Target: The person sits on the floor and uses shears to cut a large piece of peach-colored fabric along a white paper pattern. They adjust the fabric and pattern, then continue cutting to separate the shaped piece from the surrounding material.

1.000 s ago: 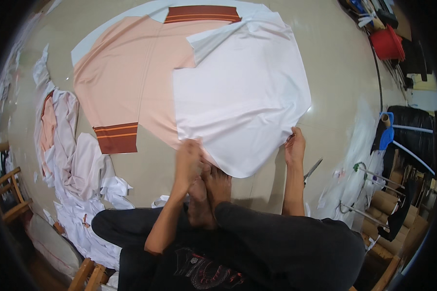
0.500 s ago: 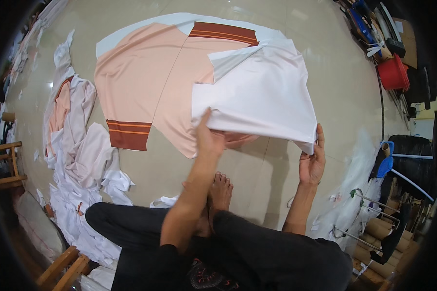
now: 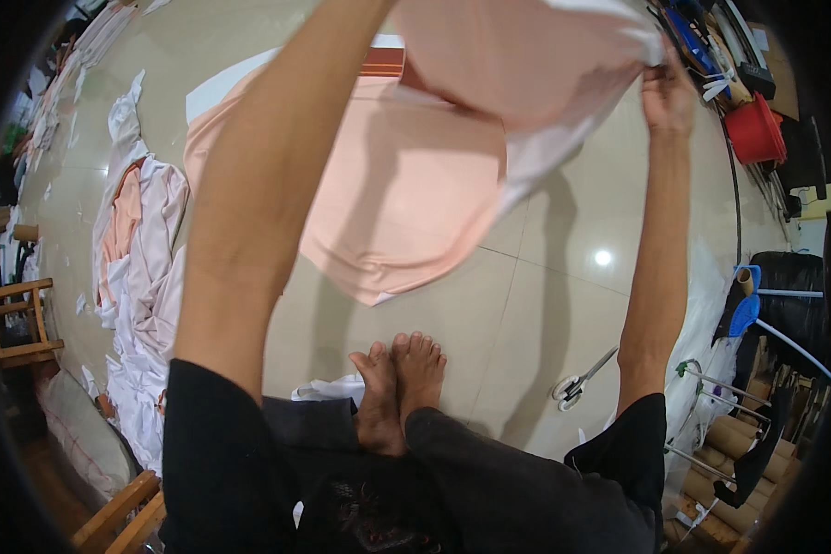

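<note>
A peach fabric panel [image 3: 517, 65] with a white reverse is lifted high at the top of the view, blurred by motion. My right hand [image 3: 669, 97] is closed on its right corner. My left forearm runs up past the top edge, so the left hand is out of sight. Beneath lies another peach fabric panel [image 3: 425, 198], flat on the floor with a curved near edge. Part of its brown-red striped band [image 3: 382, 62] shows at the far side. My left arm hides much of the panel's left part.
Scissors [image 3: 572, 391] lie on the tiles right of my bare feet [image 3: 400, 383]. Crumpled white and peach cloth [image 3: 148, 249] is heaped at left, near a wooden stool [image 3: 23, 323]. At right are a red bucket [image 3: 754, 132], a blue dustpan [image 3: 744, 314] and cardboard tubes [image 3: 739, 452].
Both arms have reached far forward and up, raising the upper fabric panel off the lower one. Its peach side now shows. The left hand has left the view, and the scissors have come into sight.
</note>
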`<state>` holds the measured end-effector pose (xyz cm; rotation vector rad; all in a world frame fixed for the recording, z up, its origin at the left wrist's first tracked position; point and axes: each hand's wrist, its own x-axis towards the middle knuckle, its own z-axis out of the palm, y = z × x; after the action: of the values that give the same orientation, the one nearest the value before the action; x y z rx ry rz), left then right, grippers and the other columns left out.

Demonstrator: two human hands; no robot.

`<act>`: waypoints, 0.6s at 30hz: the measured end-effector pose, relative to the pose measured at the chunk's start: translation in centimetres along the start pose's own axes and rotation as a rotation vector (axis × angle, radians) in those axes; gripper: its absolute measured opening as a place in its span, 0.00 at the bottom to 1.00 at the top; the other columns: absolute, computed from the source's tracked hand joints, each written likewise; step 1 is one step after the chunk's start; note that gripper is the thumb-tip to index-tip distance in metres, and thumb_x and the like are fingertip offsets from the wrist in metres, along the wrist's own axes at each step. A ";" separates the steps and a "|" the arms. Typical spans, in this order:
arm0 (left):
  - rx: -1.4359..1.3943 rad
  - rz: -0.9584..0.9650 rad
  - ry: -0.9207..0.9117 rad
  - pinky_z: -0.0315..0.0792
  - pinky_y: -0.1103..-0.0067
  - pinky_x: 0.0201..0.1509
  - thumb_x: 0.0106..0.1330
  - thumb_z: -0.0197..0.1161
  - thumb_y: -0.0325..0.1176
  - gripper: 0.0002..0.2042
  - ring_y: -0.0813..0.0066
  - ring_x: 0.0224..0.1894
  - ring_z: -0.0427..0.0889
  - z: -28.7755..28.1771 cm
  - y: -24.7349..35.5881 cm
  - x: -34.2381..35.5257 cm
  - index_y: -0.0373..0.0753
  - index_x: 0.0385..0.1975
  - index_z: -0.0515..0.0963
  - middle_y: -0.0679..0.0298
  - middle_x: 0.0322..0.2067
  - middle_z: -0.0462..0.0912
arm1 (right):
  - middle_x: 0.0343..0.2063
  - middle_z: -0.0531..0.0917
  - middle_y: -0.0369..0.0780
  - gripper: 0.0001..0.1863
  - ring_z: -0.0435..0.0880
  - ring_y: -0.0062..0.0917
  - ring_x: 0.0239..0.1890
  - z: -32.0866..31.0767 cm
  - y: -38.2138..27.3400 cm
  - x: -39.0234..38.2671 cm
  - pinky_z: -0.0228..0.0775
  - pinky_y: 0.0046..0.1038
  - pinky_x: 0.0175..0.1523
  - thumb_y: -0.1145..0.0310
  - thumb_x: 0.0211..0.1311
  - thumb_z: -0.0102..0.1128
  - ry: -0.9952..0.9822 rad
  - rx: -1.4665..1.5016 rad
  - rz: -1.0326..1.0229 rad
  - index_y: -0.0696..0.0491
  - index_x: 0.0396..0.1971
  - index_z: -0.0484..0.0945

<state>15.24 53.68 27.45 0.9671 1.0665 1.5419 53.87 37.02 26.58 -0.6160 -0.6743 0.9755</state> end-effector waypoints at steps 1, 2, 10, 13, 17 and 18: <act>-0.082 0.161 -0.038 0.81 0.67 0.42 0.72 0.66 0.32 0.11 0.63 0.42 0.87 1.3 2.4 -0.6 0.36 0.49 0.82 0.55 0.44 0.87 | 0.60 0.83 0.50 0.20 0.81 0.35 0.63 1.6 -2.5 -1.2 0.75 0.37 0.71 0.74 0.74 0.61 -0.046 0.048 -0.067 0.68 0.60 0.78; -0.172 0.327 -0.081 0.81 0.69 0.39 0.71 0.66 0.29 0.08 0.66 0.40 0.86 3.0 5.1 -2.0 0.36 0.46 0.82 0.58 0.40 0.87 | 0.61 0.83 0.49 0.19 0.81 0.32 0.64 2.3 -5.1 -2.8 0.75 0.34 0.71 0.72 0.76 0.60 -0.106 0.045 -0.124 0.67 0.59 0.79; 0.075 0.312 0.145 0.82 0.73 0.40 0.71 0.71 0.32 0.22 0.71 0.42 0.84 -10.6 2.5 -18.2 0.33 0.61 0.74 0.60 0.46 0.84 | 0.56 0.86 0.42 0.22 0.85 0.24 0.57 0.6 -1.7 -15.4 0.75 0.26 0.65 0.67 0.76 0.62 -0.027 -0.295 0.111 0.62 0.64 0.79; -0.081 0.007 0.194 0.83 0.72 0.43 0.75 0.63 0.27 0.23 0.65 0.47 0.84 -14.9 -5.4 -22.5 0.30 0.66 0.67 0.52 0.55 0.80 | 0.53 0.88 0.40 0.21 0.87 0.19 0.49 -2.8 2.9 -17.6 0.80 0.23 0.56 0.70 0.76 0.61 -0.131 -0.371 0.243 0.62 0.63 0.79; 0.039 -0.270 0.323 0.83 0.71 0.43 0.76 0.63 0.31 0.24 0.66 0.47 0.85 -23.9 -15.2 -24.8 0.31 0.68 0.66 0.53 0.53 0.81 | 0.41 0.86 0.35 0.24 0.88 0.24 0.50 -5.7 11.6 -20.9 0.82 0.26 0.57 0.72 0.76 0.59 -0.187 -0.223 0.550 0.64 0.68 0.73; 0.071 -0.322 0.349 0.83 0.70 0.46 0.76 0.63 0.31 0.25 0.63 0.50 0.84 -25.6 -16.8 -25.3 0.32 0.68 0.66 0.52 0.55 0.80 | 0.40 0.86 0.35 0.25 0.88 0.27 0.53 -5.8 12.8 -21.9 0.82 0.28 0.59 0.72 0.76 0.59 -0.201 -0.215 0.597 0.64 0.69 0.72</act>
<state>0.74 26.78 2.09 0.5462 1.4525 1.4384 42.76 22.07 8.41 -0.9467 -0.7981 1.5463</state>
